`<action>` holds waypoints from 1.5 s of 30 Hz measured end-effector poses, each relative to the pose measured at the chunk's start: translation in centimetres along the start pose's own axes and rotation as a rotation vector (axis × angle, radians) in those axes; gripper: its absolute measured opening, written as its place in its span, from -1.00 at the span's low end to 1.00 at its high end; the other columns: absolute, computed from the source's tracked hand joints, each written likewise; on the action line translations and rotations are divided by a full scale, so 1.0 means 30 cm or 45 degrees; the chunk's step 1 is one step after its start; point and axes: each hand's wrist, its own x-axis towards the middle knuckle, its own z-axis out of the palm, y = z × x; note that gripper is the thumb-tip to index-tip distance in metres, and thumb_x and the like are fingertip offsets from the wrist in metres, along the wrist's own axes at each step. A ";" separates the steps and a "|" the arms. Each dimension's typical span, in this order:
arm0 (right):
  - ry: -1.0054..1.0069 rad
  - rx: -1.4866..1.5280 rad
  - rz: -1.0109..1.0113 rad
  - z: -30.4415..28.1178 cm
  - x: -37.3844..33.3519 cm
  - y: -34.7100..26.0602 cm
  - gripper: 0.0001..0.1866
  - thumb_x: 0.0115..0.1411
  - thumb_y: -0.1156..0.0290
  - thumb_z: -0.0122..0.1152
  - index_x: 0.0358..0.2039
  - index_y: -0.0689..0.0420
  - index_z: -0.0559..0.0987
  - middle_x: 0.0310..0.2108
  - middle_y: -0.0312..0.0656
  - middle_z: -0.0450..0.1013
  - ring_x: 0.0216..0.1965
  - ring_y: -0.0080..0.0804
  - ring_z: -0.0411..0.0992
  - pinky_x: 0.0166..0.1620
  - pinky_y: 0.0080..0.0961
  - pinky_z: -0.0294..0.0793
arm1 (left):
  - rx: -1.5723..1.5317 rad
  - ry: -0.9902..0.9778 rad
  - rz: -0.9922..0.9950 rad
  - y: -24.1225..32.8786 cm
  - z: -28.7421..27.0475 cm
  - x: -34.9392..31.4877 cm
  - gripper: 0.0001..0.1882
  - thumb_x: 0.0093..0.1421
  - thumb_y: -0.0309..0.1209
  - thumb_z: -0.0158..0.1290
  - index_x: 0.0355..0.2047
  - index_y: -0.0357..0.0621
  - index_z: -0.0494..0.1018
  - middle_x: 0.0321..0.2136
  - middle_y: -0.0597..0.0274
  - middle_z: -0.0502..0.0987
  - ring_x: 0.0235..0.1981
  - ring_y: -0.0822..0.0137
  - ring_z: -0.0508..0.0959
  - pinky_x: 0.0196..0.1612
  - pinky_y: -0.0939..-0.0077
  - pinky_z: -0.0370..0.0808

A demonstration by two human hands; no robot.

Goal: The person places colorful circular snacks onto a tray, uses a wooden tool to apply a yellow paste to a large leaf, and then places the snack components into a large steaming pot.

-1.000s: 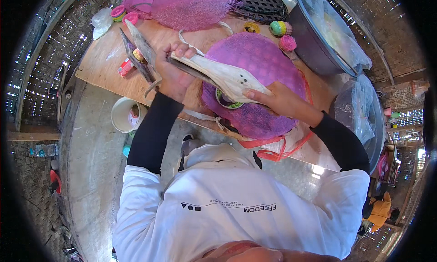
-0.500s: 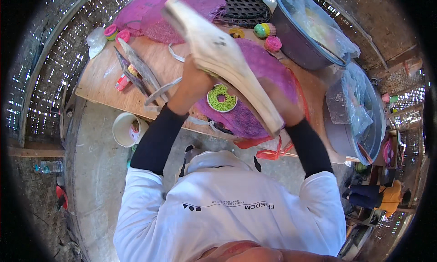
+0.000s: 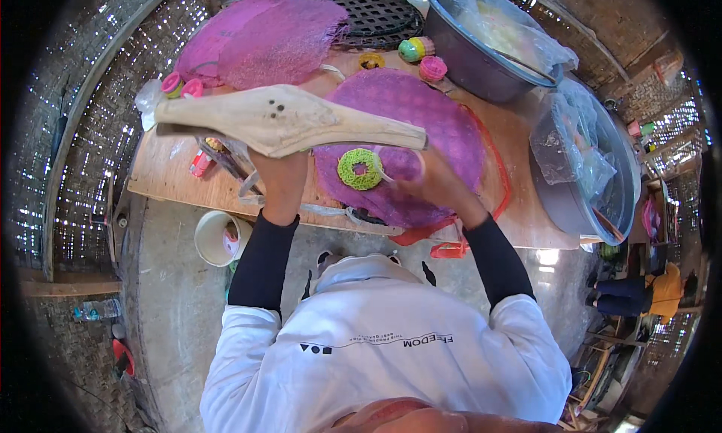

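Note:
My left hand [image 3: 280, 176] grips a long pale wooden tool [image 3: 289, 118] from below. This tool is wide in the middle, narrows to a handle at each end and lies level above the table; it hides most of my left fingers. A ring of green noodle-like strands [image 3: 359, 170] rests on the round purple mesh [image 3: 444, 132]. Just to its right, my right hand [image 3: 430, 179] pinches a thin white ring [image 3: 386, 174], tilted at the edge of the green strands. The wooden tool's right end passes just beyond my right hand.
A second purple mesh [image 3: 282, 45] lies at the back left, beside a black lattice tray [image 3: 376, 15]. Large grey tubs [image 3: 489, 60] with plastic sheets stand at the right. Small coloured cups [image 3: 432, 68] sit at the back. A white bucket [image 3: 210, 241] stands below the front edge.
The wooden tool has swung down and left to lie level in my left hand. My right hand has left its end and lifted the white ring from around the green strands.

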 end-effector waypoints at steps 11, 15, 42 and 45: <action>0.455 0.162 0.215 -0.138 -0.099 -0.193 -0.43 0.09 0.21 0.04 0.06 0.20 0.18 -0.05 0.03 0.22 -0.07 -0.26 0.24 -0.05 -0.44 0.22 | 0.377 -0.159 0.548 -0.022 0.134 -0.065 -0.48 -0.06 -0.27 0.10 -0.08 -0.15 0.25 -0.14 0.06 0.31 -0.10 0.16 0.29 -0.05 0.21 0.15; 0.486 0.261 0.168 -0.352 -0.023 -0.300 -0.57 0.19 0.19 -0.10 -0.04 0.24 0.32 -0.28 -0.03 0.42 -0.32 -0.38 0.43 -0.25 -0.59 0.39 | -0.114 -0.687 0.652 0.183 0.172 -0.030 -0.55 -0.09 -0.27 0.09 -0.16 -0.11 0.31 -0.24 0.11 0.35 -0.23 0.16 0.34 -0.17 0.24 0.21; 2.132 1.186 -0.650 -0.679 -0.323 -0.283 -0.86 0.02 0.47 -0.11 -0.66 0.05 0.28 -0.76 -0.37 0.13 -0.77 -0.59 0.05 -0.66 -0.66 0.11 | -0.976 -1.535 -0.240 0.342 0.292 -0.083 -0.63 -0.12 -0.35 0.16 -0.26 -0.12 0.38 -0.31 0.21 0.44 -0.33 0.34 0.46 -0.21 0.45 0.39; 2.266 1.577 -0.119 -0.543 -0.131 -0.185 -0.77 0.08 0.37 -0.16 -0.69 0.07 0.29 -0.82 -0.30 0.13 -0.77 -0.46 0.14 -0.63 -0.51 0.17 | -1.477 -1.174 -0.254 0.345 0.419 -0.097 -0.65 -0.01 -0.27 0.08 -0.24 -0.15 0.31 -0.22 0.16 0.36 -0.19 0.23 0.38 -0.11 0.31 0.33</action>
